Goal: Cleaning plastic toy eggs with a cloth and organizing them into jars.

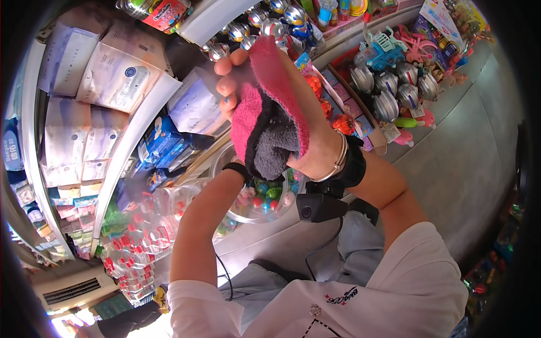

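The shelves (112,96) fill the side from 9 to 12 o'clock, packed tight, so room there is small. The grey floor (473,163) at 3 o'clock is open. A clear jar (256,205) of small toys sits at the middle, touched by the pink and grey cloth (270,118) above it; wiping looks underway, not done. The right hand (315,146) has its fingers curled tight around the cloth. The left hand (239,169) is hidden behind it, so I cannot tell its grip.

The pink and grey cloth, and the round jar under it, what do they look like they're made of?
The cloth looks like soft microfibre or terry fabric: fuzzy matte pile, folding limply in the right hand, with the left hand fingertips at its edge. The jar seems to be clear plastic, possibly glass: glossy and see-through, with colourful small items visible inside.
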Motion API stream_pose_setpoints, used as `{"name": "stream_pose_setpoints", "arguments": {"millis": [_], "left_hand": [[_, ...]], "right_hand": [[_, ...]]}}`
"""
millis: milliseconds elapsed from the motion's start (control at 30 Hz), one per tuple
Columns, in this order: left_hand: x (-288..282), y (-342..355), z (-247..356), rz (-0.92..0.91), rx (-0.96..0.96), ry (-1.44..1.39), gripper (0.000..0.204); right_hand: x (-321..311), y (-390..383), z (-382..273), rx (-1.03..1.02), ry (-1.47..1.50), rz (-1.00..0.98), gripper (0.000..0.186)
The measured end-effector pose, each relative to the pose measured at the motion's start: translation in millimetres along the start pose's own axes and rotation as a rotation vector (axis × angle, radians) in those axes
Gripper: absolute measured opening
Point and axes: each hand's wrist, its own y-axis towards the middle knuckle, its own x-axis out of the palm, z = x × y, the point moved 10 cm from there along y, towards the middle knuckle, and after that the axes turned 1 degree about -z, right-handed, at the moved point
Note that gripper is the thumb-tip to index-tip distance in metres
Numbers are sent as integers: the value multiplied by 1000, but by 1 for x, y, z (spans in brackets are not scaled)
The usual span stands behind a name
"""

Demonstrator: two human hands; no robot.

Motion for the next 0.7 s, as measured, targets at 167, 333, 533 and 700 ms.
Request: {"name": "stream_pose_setpoints", "arguments": {"millis": [167,333,533,700], "left_hand": [[3,8,2,4,21,-13,26],[-2,3,2,-18,37,-38,25],[-46,-80,14,-166,148,-7,24],[-128,-167,82,-10,-251,-111,31]], "right_hand": [[0,-6,-10,-103,-175,25,27],[-7,-3,-2,-31,-55,52,26],[0,9,10,28,-158,42,25],[16,15,-15,-291,-782,439,17]]}}
